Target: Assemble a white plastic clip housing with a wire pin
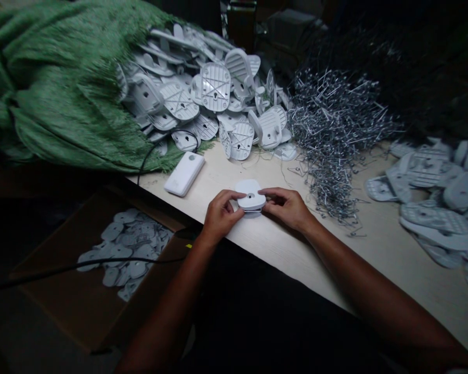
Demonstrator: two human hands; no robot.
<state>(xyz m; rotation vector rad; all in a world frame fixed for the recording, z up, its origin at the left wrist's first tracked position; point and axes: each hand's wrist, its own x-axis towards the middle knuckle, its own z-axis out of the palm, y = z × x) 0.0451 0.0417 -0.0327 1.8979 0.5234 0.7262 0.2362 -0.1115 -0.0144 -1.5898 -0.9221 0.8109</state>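
Both my hands grip one small white plastic part (250, 195) with a round hole in its top, just above the near edge of the pale table (281, 249). My left hand (219, 214) pinches its left side, fingers curled. My right hand (286, 206) pinches its right side, fingers pressed together. What lies under the part is hidden.
A heap of white plastic parts (203, 93) spills from a green woven sack (58, 83) at the back left. A tangle of metal wire clips (331, 130) lies at the back right, with more white parts (437, 197) beyond. A white power bank (184, 173) with a black cable lies nearby. A cardboard box (101, 280) below holds several flat pieces.
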